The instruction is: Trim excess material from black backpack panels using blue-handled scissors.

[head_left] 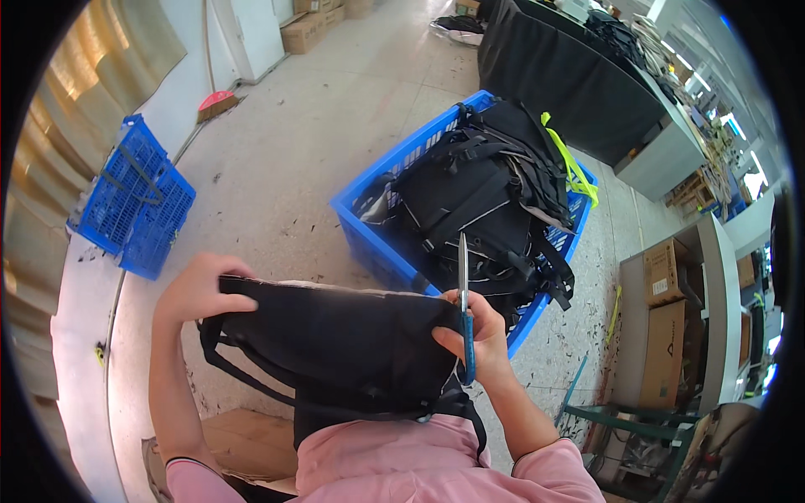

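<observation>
A black fabric bag (335, 335) with straps is stretched between my hands in front of my body, a pale edge running along its top. My left hand (199, 289) grips its upper left corner, thumb on the near face. At the opposite corner, my right hand (488, 339) pinches the fabric and also holds scissors (468, 331) with blue handles, blades pointing up and away. Just beyond, a blue plastic crate (377, 251) is piled with black backpacks (478, 193). A bright yellow-green strap (574, 168) hangs over the pile.
Another blue crate (138, 201) stands on the left near a curtain (92, 101). Cardboard (247, 444) lies by my lap. Right of me are a shelf with boxes (667, 335) and a green metal frame (637, 423). A black-draped table (562, 75) stands far right.
</observation>
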The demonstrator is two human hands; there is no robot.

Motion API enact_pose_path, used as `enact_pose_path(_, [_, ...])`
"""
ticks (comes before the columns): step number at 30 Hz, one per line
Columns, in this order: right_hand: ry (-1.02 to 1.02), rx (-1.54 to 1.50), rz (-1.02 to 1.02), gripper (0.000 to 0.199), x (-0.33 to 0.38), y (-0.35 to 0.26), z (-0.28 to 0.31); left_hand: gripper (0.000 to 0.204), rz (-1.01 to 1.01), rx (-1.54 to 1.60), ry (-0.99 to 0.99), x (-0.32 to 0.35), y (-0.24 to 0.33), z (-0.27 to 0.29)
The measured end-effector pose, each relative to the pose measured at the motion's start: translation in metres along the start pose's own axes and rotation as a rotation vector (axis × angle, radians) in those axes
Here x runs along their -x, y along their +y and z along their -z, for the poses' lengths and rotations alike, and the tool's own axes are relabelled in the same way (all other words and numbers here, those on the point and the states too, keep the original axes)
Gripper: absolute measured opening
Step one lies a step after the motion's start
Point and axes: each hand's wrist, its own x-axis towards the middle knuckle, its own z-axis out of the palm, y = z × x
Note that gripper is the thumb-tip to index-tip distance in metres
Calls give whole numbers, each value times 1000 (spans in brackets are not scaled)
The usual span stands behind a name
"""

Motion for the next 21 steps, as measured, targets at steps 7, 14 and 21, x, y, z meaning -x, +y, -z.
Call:
enact_pose_path(7, [22, 205, 117, 52, 22, -8, 4, 25, 267, 502, 416, 17, -50, -43])
enact_pose_path(14, [-294, 723, 41, 73, 33, -70, 63, 20, 84, 723, 629, 26, -42, -46])
enact_pose_path(21, [-549, 995, -82, 75, 34, -107, 66, 21, 38, 675, 642, 32, -35, -44])
